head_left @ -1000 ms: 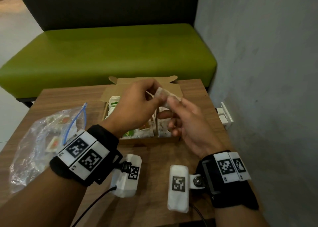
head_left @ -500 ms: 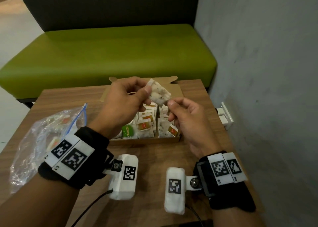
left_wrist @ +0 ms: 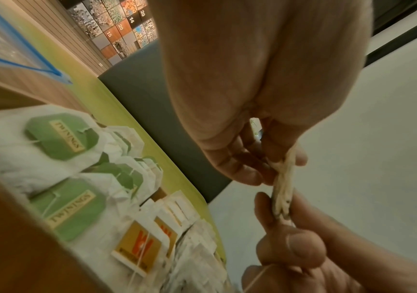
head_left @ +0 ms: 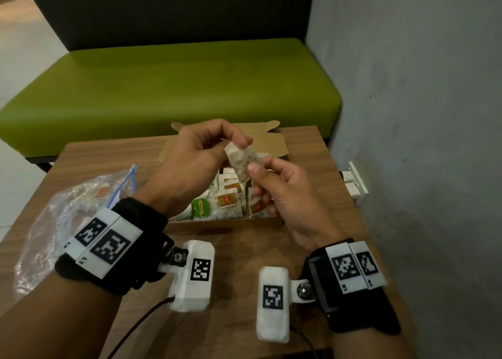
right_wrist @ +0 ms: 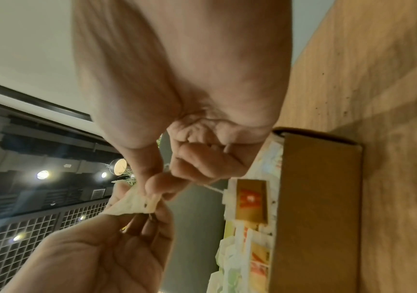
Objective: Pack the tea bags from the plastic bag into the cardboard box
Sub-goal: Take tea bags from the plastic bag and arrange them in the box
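A white speckled tea bag point(head_left: 240, 159) hangs in the air above the open cardboard box point(head_left: 231, 224). My left hand point(head_left: 236, 144) pinches its upper end and my right hand point(head_left: 254, 169) pinches its lower end between thumb and forefinger. The same tea bag point(left_wrist: 282, 190) shows edge-on in the left wrist view, and as a tea bag point(right_wrist: 134, 204) with its string in the right wrist view. The box holds rows of tea bags with green tags point(head_left: 200, 207) and orange tags point(head_left: 227, 199). The clear plastic bag point(head_left: 62, 212) with a blue zip lies at the left, a few tea bags inside.
The box sits on a small wooden table point(head_left: 239, 252). A green bench point(head_left: 173, 86) stands behind it and a grey wall point(head_left: 421, 114) runs along the right, with a white socket block point(head_left: 355, 184) beside the table's right edge.
Both hands have kept hold of the tea bag above the box. It has turned from lying crosswise to hanging more upright, and the box's contents have come into view under the left hand.
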